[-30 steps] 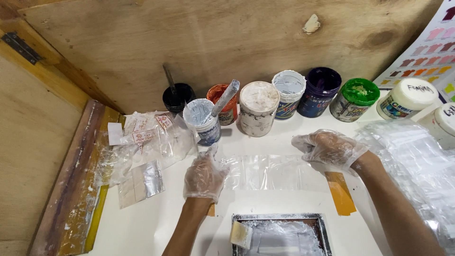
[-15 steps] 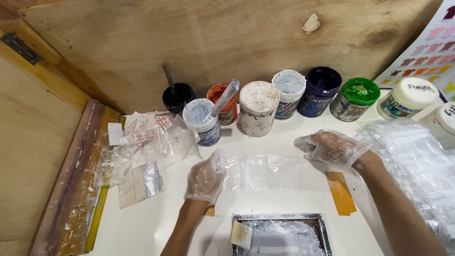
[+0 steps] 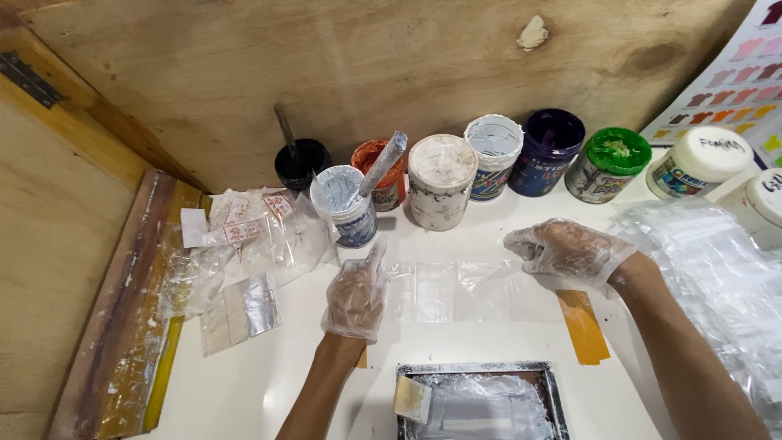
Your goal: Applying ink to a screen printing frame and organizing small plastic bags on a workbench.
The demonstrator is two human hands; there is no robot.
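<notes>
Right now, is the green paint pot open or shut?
Shut. The green pot has its green lid on top, smeared with paint, so nothing inside shows.

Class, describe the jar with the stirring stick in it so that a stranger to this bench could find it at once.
Start at the row of paint jars along the plywood back wall. The jar with the stick stands slightly forward of that row, near its left end, just above the gloved left hand. It alone holds white paint with a pale stick leaning out to the right.

We face a white worktable (image 3: 244,391) set against a plywood back wall (image 3: 366,65) — knotted and pale. A plywood side panel (image 3: 49,244) with a metal hinge (image 3: 28,77) stands left — lighting is even.
</notes>
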